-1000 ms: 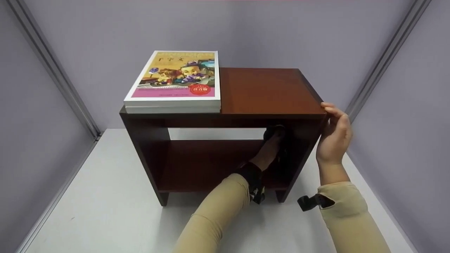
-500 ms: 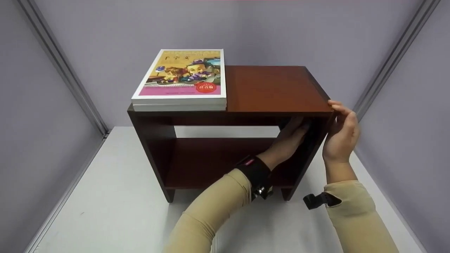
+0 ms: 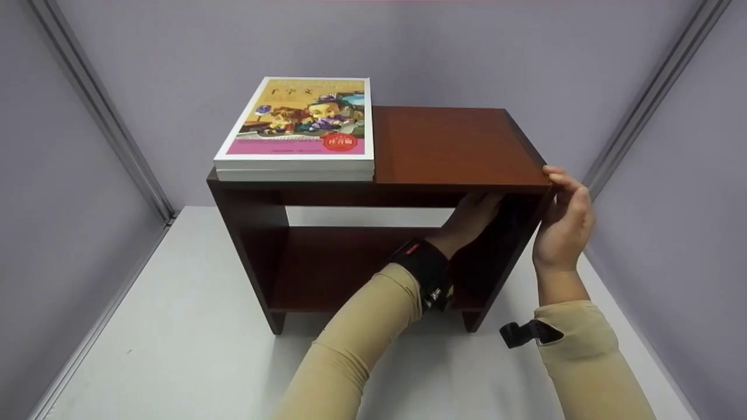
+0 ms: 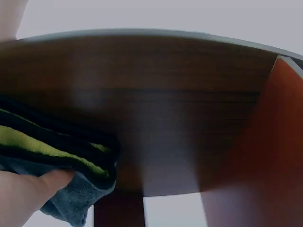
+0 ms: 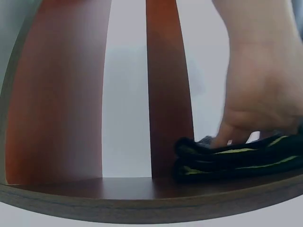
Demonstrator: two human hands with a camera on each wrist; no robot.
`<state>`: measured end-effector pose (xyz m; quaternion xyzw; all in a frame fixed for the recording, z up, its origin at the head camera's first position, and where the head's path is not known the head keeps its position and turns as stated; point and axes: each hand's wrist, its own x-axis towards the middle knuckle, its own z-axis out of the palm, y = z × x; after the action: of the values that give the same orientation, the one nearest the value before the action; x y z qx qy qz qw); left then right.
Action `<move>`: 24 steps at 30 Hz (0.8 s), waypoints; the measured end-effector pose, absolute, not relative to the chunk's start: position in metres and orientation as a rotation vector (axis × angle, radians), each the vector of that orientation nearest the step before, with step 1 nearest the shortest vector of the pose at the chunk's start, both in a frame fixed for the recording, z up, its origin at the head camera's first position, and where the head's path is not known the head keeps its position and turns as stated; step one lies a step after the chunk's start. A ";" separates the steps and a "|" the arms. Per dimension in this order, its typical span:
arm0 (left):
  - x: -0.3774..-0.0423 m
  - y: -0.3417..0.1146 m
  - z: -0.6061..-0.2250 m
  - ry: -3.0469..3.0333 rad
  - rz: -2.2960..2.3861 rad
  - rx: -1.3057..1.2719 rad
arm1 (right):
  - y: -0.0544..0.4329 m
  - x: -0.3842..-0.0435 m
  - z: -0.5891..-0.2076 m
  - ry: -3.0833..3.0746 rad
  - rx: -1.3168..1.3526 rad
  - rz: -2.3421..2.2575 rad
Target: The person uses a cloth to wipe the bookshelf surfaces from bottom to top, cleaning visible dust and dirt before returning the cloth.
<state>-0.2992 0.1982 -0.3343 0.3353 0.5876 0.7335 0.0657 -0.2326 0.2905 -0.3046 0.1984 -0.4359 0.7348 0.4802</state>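
A small dark-red wooden shelf unit (image 3: 455,146) stands on the white surface. My left hand (image 3: 470,221) reaches inside its upper opening, close to the right side panel. In the left wrist view, the left thumb (image 4: 35,194) lies across a folded dark grey cloth (image 4: 75,198) with yellow-green layers. That cloth is against the inner side of the panel in the right wrist view, under the bent fingers of the left hand (image 5: 265,99). Outside the panel, my right hand (image 3: 563,224) touches the top right front corner with its fingertips, its thumb apart from the wood.
Books (image 3: 303,122) lie stacked on the left half of the unit's top, flush near the front edge. A lower board (image 3: 332,274) spans the unit between its side panels. Grey walls (image 3: 467,52) enclose the back and both sides.
Inside the unit, my left hand came up and forward along the right panel, then shifted slightly back inward with the cloth. The right hand keeps its place at the corner.
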 end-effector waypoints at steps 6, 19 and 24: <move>-0.310 0.195 -0.365 1.601 2.166 1.024 | 0.292 -0.233 -0.305 -1.071 0.490 1.785; -0.282 0.185 -0.416 1.642 2.055 0.753 | 0.291 -0.235 -0.304 -1.033 0.495 1.784; -0.283 0.188 -0.420 1.772 2.039 0.635 | 0.290 -0.234 -0.304 -1.019 0.503 1.808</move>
<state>-0.2827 0.1881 -0.4202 0.2249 0.6280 0.7223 0.1823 -0.2336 0.2900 -0.3042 0.2064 -0.4182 0.7416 0.4821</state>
